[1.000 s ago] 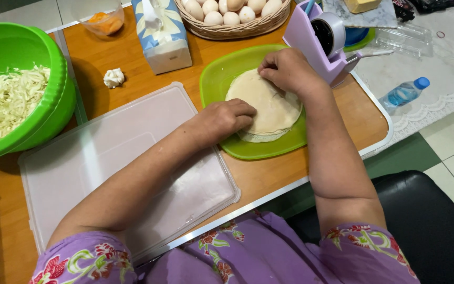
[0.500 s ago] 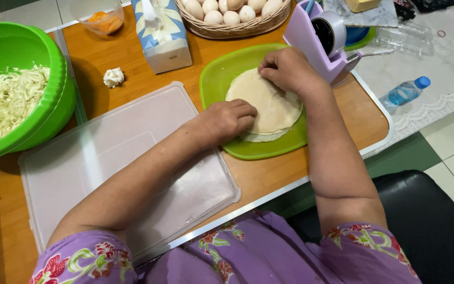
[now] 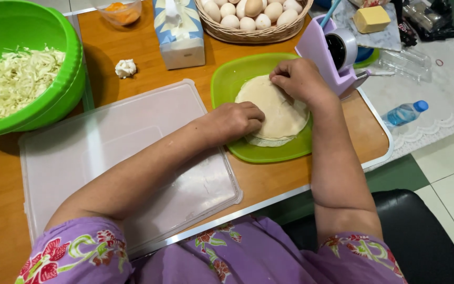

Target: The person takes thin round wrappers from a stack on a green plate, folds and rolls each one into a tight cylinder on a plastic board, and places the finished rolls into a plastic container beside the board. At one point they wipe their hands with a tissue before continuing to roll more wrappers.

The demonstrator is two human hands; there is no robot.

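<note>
Partly under both hands [image 3: 232, 122] [image 3: 300, 80], pale wrappers [image 3: 279, 113], lower layers unclear.

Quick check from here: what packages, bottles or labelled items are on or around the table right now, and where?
Tissue box: far edge, upright, pale blue with white flower pattern.
Water bottle: right of the table on white cloth, lying down, clear with blue cap.
Dark wrapped packets: top right corner, shiny, too small to describe further.

A green bowl [image 3: 53, 37] of shredded cabbage [image 3: 11, 81] sits at nine o'clock of the wooden table [image 3: 269, 184], a clear plastic lid [image 3: 106, 152] toward six. At twelve stand a tissue box [image 3: 178, 31] and an egg basket [image 3: 253, 21]; a water bottle [image 3: 404, 113] lies at three.
</note>
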